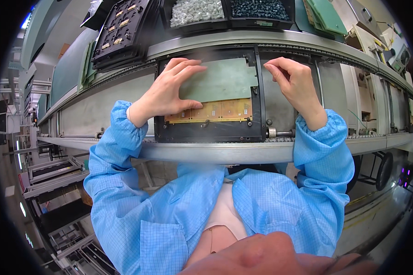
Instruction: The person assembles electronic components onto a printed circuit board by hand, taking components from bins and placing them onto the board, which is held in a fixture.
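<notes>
My left hand [170,91] spans the left end of a flat green sheet [227,82], its thumb at the lower edge and its fingers spread near the upper one. Under the sheet, the lower strip of a yellow-orange circuit board [211,111] shows. Both lie within a black frame-like fixture [229,133] on the rails. To the right of the fixture, my right hand [291,75] is raised, thumb and forefinger pinched together near the frame's edge. Whether anything small sits in that pinch cannot be made out.
Black bins of white parts [198,13] and dark blue parts [260,10] stand beyond the far rail. A black tray with small metal pieces [121,32] is at the far left, green sheets [326,16] at the far right. A metal rail [220,152] runs along the near side.
</notes>
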Action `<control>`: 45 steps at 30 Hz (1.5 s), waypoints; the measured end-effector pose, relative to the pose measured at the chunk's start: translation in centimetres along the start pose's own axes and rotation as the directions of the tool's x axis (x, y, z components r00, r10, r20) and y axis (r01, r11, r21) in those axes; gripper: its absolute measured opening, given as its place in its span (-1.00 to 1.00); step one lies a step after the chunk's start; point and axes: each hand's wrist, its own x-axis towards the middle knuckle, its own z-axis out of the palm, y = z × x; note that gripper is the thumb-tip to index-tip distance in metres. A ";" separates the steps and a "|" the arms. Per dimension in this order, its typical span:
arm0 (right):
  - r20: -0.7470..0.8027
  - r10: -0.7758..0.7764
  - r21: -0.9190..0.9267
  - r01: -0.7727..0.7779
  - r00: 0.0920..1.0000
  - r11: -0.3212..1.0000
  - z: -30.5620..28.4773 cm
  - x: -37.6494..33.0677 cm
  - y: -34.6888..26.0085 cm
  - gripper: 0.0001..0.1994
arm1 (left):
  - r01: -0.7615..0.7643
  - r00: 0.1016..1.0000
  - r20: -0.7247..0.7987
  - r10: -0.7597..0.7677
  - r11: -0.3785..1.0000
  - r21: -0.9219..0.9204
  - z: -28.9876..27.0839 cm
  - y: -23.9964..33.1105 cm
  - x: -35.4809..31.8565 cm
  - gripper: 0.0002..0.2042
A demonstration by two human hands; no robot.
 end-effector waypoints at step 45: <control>0.533 0.094 -0.248 0.049 0.841 0.967 4.7 7.3 -3.3 -0.80 | 0.060 0.993 -0.103 -0.051 0.994 0.091 0.7 2.1 -3.1 -0.10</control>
